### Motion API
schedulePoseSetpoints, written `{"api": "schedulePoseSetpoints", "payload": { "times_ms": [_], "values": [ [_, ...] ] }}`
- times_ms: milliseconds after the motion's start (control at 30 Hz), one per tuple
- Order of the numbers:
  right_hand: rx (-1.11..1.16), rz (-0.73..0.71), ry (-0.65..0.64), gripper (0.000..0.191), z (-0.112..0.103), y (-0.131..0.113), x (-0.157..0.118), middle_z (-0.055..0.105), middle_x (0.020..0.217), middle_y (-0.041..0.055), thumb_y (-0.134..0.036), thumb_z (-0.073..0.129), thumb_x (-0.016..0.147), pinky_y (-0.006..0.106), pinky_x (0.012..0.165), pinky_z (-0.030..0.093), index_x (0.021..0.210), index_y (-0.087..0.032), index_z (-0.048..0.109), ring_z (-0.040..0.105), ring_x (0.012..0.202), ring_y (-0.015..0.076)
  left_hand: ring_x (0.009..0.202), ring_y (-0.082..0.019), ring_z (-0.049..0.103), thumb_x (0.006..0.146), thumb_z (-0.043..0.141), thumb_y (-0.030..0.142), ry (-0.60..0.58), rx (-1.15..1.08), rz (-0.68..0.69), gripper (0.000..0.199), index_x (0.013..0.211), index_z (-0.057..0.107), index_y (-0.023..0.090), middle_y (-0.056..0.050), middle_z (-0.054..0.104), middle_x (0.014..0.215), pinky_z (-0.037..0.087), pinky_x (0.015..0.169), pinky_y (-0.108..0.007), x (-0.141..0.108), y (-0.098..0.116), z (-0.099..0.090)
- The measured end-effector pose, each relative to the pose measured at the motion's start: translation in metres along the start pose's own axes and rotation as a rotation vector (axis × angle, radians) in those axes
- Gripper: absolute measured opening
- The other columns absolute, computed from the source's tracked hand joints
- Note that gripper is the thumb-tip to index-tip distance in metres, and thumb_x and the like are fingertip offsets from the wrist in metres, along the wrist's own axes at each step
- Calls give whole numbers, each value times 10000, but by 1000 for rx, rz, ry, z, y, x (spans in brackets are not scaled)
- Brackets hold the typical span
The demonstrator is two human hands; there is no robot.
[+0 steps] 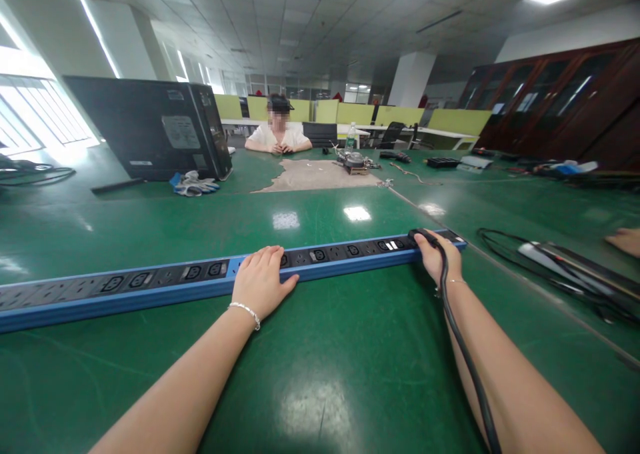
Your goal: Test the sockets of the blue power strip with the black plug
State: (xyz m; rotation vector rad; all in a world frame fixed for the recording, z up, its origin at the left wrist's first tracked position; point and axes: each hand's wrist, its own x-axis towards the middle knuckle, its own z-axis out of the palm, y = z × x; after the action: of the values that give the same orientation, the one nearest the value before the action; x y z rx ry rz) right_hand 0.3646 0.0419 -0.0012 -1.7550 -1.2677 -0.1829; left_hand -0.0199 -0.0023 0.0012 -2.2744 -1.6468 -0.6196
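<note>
A long blue power strip (335, 255) with black sockets lies slantwise across the green table, its left end running out of view. My left hand (261, 281) lies over its middle, fingers across the top and thumb along the near side, gripping it. Near the right end, my right hand (441, 261) is closed around a black plug (419, 235). The plug sits at a socket on the strip's top; how deep it goes is hidden. From it a thick black cord (463, 347) hangs down over my right forearm.
A black computer case (150, 131) stands at the back left, gloves (194, 184) beside it. Across the table sits a person (278, 134), near a bottle (351, 136) and metal parts (354, 163). Cables (520, 261) and another person's hand (625, 241) are at right.
</note>
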Motion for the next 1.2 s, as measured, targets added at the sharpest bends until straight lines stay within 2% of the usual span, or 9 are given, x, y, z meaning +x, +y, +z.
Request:
{"api": "schedulePoseSetpoints", "payload": {
  "times_ms": [267, 400, 500, 700, 900, 1067, 1200],
  "values": [
    [17, 0, -33, 414, 1, 7, 5, 713, 936, 93, -486, 537, 725, 400, 872, 462, 941, -182, 716, 633, 911, 266, 1166, -280, 504, 793, 528, 450, 7, -22, 0, 501, 1196, 516, 152, -138, 576, 1238, 376, 988, -437, 0, -1, 0],
    [-32, 63, -56, 439, 1, 8, 8, 710, 932, 117, -504, 521, 731, 443, 888, 451, 923, -163, 718, 627, 935, 302, 1162, -277, 507, 791, 535, 449, -1, -18, -3, 505, 1194, 519, 144, -137, 578, 1236, 377, 989, -428, 0, 0, 0],
    [-82, 55, -70, 459, 1, 9, 7, 708, 932, 130, -514, 495, 750, 452, 870, 459, 933, -157, 717, 623, 939, 312, 1160, -281, 506, 788, 540, 450, -2, -16, 3, 520, 1195, 520, 127, -146, 577, 1236, 380, 985, -425, 0, 0, -1],
    [-113, 31, -61, 473, 4, 19, -5, 669, 1089, 133, -503, 512, 753, 453, 924, 438, 1027, -163, 693, 599, 1036, 319, 1159, -278, 508, 788, 545, 444, -1, -14, 0, 520, 1194, 522, 119, -143, 579, 1236, 378, 988, -419, 0, 0, 0],
    [-116, -38, -6, 418, 6, 25, -8, 654, 1129, 112, -496, 518, 769, 458, 967, 419, 1002, -201, 699, 581, 1084, 294, 1162, -285, 505, 788, 538, 451, 5, -23, 0, 518, 1198, 518, 136, -145, 579, 1232, 375, 987, -431, 0, 0, 1],
    [-232, -197, -10, 409, 3, 23, -8, 662, 1096, 120, -479, 471, 813, 481, 984, 397, 998, -196, 701, 558, 1111, 289, 1172, -289, 498, 790, 533, 442, 3, -35, -6, 514, 1202, 516, 135, -148, 574, 1239, 373, 988, -443, 0, 0, 1],
    [-204, -177, -54, 419, 4, 27, -6, 661, 1095, 118, -462, 461, 811, 448, 1008, 380, 1019, -180, 691, 533, 1140, 280, 1178, -285, 497, 791, 531, 445, 11, -37, -2, 509, 1206, 513, 152, -144, 573, 1242, 374, 989, -441, -1, -1, 1]
  ]
}}
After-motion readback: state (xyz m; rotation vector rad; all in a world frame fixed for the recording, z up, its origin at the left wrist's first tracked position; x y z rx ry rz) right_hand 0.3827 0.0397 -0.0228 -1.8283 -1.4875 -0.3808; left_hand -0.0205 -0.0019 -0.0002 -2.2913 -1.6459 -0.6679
